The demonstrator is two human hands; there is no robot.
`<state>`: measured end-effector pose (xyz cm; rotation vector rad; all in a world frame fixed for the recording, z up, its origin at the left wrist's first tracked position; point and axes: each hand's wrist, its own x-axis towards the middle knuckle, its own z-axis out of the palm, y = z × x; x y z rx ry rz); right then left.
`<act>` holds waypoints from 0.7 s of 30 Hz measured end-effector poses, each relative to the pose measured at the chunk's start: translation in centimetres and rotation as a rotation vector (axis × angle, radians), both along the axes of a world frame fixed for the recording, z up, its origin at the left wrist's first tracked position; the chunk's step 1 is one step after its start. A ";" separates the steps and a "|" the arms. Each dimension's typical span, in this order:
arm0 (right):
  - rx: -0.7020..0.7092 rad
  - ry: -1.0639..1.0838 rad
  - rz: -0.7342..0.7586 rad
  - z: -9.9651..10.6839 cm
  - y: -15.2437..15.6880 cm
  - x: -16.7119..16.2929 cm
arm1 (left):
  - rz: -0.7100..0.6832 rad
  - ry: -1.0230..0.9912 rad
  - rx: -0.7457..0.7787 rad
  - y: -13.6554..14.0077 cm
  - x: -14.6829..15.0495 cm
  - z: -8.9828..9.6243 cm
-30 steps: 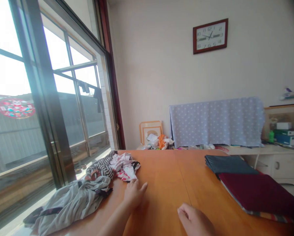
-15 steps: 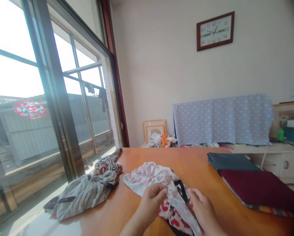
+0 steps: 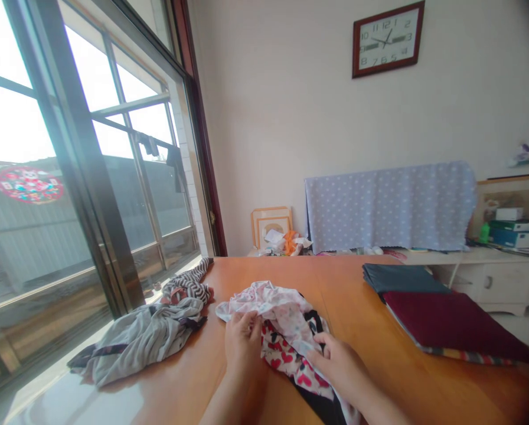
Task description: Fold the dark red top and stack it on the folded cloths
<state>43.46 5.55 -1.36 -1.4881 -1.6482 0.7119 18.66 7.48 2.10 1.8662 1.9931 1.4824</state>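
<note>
A crumpled pale garment [image 3: 286,307] with faint pink and blue print lies on the wooden table before me. My left hand [image 3: 243,333] pinches its near left edge. Farther right, my right hand [image 3: 330,357] grips a fold of the same cloth between thumb and fingers. Below it shows a cloth with red hearts [image 3: 286,357] on white, with black fabric [image 3: 315,401] along its near side. A black strip [image 3: 314,321] sticks out near my right hand. How these pieces join is hidden in the folds.
On the left lie a grey garment [image 3: 147,342] and a striped black-and-white cloth [image 3: 189,286]. Folded dark blue [image 3: 401,277] and maroon [image 3: 450,324] fabrics rest at the right. Windows line the left side; a white cabinet [image 3: 503,286] stands behind the table [image 3: 344,277].
My left hand has moved left and taken hold of the pale cloth's edge. My right hand has shifted slightly left; more of the heart print shows. The camera view has shifted.
</note>
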 end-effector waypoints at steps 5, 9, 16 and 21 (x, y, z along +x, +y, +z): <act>0.040 0.336 -0.001 1.4 -0.4 0.5 | -0.058 -0.281 0.301 -1.0 -0.5 1.4; -0.118 1.029 0.073 3.9 -0.8 1.6 | -0.153 -0.509 0.191 -2.5 -0.1 3.0; -0.368 1.360 0.252 5.9 -1.4 4.9 | -0.717 -0.571 -0.397 -5.4 1.9 3.9; -0.441 1.359 0.266 4.9 -1.5 7.3 | -0.503 -0.034 -0.356 -4.8 1.4 2.7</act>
